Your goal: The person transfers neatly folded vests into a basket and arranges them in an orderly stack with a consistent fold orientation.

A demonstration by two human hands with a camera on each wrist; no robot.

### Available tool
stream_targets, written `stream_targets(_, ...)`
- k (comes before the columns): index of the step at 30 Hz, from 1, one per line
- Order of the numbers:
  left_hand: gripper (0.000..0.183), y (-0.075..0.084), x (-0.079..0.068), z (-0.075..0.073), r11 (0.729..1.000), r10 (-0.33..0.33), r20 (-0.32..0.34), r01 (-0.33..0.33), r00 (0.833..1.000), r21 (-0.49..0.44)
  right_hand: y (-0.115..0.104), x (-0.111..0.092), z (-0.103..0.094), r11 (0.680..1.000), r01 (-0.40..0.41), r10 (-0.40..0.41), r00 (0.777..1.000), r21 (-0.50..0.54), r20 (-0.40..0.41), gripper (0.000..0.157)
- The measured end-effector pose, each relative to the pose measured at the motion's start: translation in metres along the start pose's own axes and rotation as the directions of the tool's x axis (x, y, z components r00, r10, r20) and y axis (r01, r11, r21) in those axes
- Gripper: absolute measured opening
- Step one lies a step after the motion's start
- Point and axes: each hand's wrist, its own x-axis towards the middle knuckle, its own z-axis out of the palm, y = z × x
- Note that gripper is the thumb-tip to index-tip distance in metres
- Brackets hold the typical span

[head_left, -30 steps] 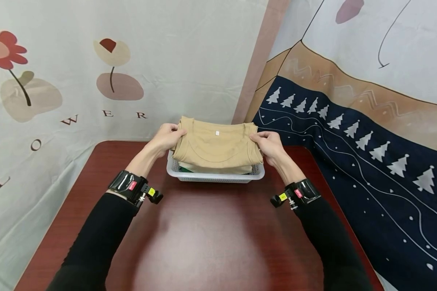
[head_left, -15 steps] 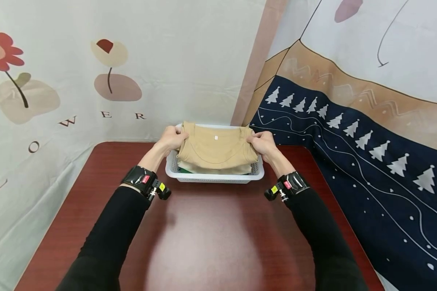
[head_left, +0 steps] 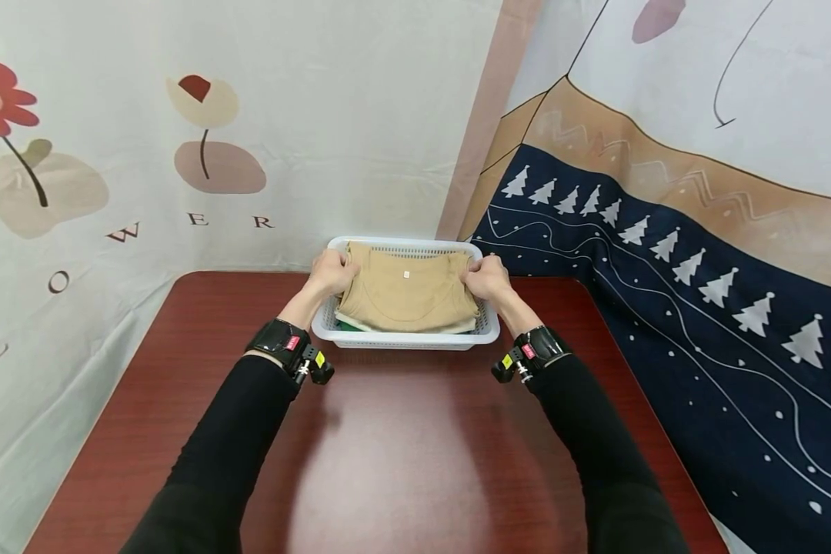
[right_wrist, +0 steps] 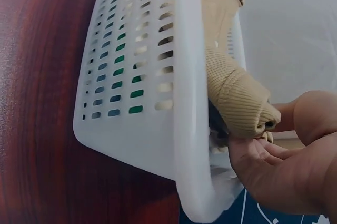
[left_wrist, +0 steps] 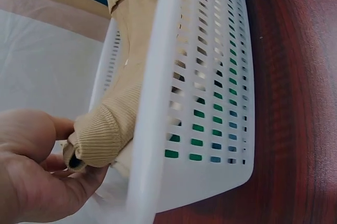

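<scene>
A folded tan shirt with a small white tag at its neckline lies over the other clothes inside a white plastic basket. My left hand pinches the shirt's left edge, and my right hand pinches the right edge. In the left wrist view, thumb and fingers close around a ribbed fold at the basket's rim. The right wrist view has the right hand holding a similar rolled ribbed edge. Green and blue cloth shows through the basket's slots.
The basket stands at the far side of a dark red-brown table. Behind it hangs a pale curtain printed with flowers and letters. A navy cloth with white trees hangs along the right side.
Both hands have lowered the tan shirt into the basket and come slightly closer together. The basket's back rim now shows behind the shirt.
</scene>
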Motion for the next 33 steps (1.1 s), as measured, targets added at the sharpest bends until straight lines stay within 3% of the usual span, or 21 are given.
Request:
stream_targets(2,0.056,0.002,-0.001,0.002,0.999,-0.005,-0.011,0.005,1.0,0.053,0.0,0.0,0.003,0.999,0.015,-0.015,1.0,-0.031,-0.002,0.047)
stream_targets(3,0.054,0.016,-0.015,-0.001,0.994,-0.025,-0.015,0.027,1.0,0.11,0.0,0.0,0.005,0.999,0.021,-0.021,1.0,-0.043,0.0,0.05)
stream_targets(5,0.053,0.015,-0.011,0.003,0.984,-0.005,-0.019,0.009,1.0,0.177,0.0,0.001,0.008,0.997,0.03,-0.03,1.0,-0.068,0.004,0.055)
stream_targets(6,0.052,0.013,-0.008,0.005,0.979,0.006,-0.021,-0.002,1.0,0.205,0.0,0.002,0.009,0.996,0.034,-0.034,0.999,-0.082,0.006,0.056)
stream_targets(7,0.054,-0.002,0.006,0.011,0.977,0.05,-0.028,-0.043,0.998,0.207,0.0,0.003,0.011,0.994,0.04,-0.04,0.999,-0.099,0.007,0.057)
stream_targets(13,0.043,-0.028,0.033,0.028,0.929,0.136,-0.033,-0.116,0.99,0.353,-0.003,0.01,0.017,0.972,0.075,-0.074,0.997,-0.221,0.013,0.053)
stream_targets(14,0.037,-0.017,0.025,0.027,0.916,0.106,-0.022,-0.089,0.994,0.391,-0.003,0.01,0.018,0.969,0.077,-0.076,0.997,-0.235,0.012,0.052)
stream_targets(16,0.032,-0.011,0.018,0.027,0.903,0.108,-0.021,-0.089,0.994,0.421,-0.005,0.01,0.02,0.962,0.074,-0.076,0.997,-0.263,0.004,0.049)
stream_targets(22,0.027,0.015,-0.02,0.023,0.9,0.108,-0.055,-0.074,0.993,0.43,-0.008,0.002,0.024,0.956,0.059,-0.072,0.997,-0.286,-0.034,0.037)
stream_targets(27,0.022,0.01,-0.02,0.025,0.896,0.115,-0.055,-0.08,0.992,0.437,-0.007,0.001,0.027,0.941,0.098,-0.125,0.99,-0.323,-0.064,0.029)
stream_targets(33,0.023,0.007,-0.017,0.032,0.869,0.106,-0.025,-0.08,0.994,0.488,-0.008,0.002,0.031,0.912,0.088,-0.123,0.99,-0.401,-0.062,0.005)
